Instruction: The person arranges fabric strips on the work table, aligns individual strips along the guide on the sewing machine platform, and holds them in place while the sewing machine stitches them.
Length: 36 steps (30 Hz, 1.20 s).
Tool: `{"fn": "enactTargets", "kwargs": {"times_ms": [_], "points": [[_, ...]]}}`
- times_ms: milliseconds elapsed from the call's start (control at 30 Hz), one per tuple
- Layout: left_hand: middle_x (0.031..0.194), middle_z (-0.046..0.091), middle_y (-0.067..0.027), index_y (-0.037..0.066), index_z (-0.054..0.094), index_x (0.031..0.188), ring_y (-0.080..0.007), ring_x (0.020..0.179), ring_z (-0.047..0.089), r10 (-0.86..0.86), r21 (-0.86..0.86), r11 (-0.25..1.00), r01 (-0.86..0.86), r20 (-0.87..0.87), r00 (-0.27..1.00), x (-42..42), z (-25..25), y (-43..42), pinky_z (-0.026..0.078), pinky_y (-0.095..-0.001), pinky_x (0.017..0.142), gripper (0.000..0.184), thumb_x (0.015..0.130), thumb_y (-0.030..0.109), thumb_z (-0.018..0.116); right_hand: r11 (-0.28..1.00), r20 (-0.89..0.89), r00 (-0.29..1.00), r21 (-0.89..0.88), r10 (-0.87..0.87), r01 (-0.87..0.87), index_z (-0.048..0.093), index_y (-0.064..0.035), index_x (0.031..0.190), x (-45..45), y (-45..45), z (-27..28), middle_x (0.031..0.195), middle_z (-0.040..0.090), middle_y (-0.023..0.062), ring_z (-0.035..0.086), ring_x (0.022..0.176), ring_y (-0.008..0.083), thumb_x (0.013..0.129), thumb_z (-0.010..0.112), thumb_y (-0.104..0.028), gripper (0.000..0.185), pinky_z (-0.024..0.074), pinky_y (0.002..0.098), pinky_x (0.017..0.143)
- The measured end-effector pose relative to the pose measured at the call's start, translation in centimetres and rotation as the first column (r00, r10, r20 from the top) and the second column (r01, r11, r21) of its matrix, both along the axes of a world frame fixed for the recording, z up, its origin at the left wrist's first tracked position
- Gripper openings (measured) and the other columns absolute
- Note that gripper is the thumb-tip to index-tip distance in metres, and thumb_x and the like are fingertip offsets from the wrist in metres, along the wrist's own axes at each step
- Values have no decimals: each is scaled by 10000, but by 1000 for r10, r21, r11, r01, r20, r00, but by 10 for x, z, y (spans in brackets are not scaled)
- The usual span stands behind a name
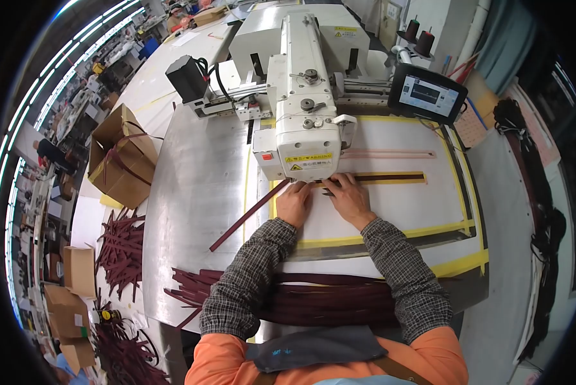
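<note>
A long maroon strap [249, 215] runs slantwise across the metal table to the sewing head [304, 141]. My left hand [294, 202] has its fingers closed on it just below the head. Close beside it, my right hand [350, 200] bends its fingers down onto a maroon strap length [391, 177] lying in a yellow-edged slot of the white template [403, 208]. A small dark pointed piece [327, 192] sticks out under the right fingers; its kind is unclear. The needle area is hidden behind the head and my fingertips.
Bundled maroon straps [330, 301] lie along the front edge, with another pile [122, 250] to the left. An open cardboard box [124, 157] stands at the left. A control screen [427, 93] and thread cones [424, 42] are at back right. Dark cords [545, 224] hang at far right.
</note>
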<state>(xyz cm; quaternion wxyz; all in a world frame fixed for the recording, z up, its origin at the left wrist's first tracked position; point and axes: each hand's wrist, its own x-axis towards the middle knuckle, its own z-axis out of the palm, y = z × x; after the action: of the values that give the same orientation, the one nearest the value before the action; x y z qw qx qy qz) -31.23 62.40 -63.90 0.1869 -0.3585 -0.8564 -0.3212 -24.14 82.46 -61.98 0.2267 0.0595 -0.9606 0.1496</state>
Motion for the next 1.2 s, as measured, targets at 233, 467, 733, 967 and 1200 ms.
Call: {"fn": "enactTargets", "kwargs": {"times_ms": [233,467,733,967,1200], "points": [[1068,760,-65,139,829,1186,-287,975,739,20,-95,995,-25,-46,999,1,-1,4,615,-407,798,258,940,120,752,998,-28,999,65,17,-16,798,-182,1298,0,0,-4,1180,665,12,649,1198,218,858,795,-128,442,616,376,932],[1089,764,-66,133,821,1194,-279,1007,731,30,-152,988,-40,-65,997,0,-4,7,618,-413,796,250,963,158,728,998,-39,999,65,14,-12,804,-188,1279,-1,1,-4,1158,666,0,655,1174,208,846,802,-134,436,622,366,893],[1131,765,-57,136,811,1188,-275,1034,727,-9,-200,980,-6,-70,998,-2,-1,5,625,-409,775,258,951,140,709,998,-57,998,69,16,-12,804,-189,1277,-1,0,-4,1142,666,-1,654,1154,205,842,806,-133,439,622,368,888],[1116,757,-52,142,802,1196,-268,1040,731,12,-231,973,-23,-49,999,0,3,6,629,-411,763,282,938,130,689,998,-43,999,56,19,-17,804,-175,1263,-2,-1,-2,1153,675,2,656,1167,215,857,802,-142,407,620,372,901],[1092,741,-71,109,772,1184,-270,1063,726,20,-264,964,-38,-68,997,1,6,2,637,-409,760,261,955,155,657,997,-3,1000,79,-3,3,793,-143,1271,1,11,-14,1255,691,23,643,1264,234,867,813,-163,405,615,389,962]]}}
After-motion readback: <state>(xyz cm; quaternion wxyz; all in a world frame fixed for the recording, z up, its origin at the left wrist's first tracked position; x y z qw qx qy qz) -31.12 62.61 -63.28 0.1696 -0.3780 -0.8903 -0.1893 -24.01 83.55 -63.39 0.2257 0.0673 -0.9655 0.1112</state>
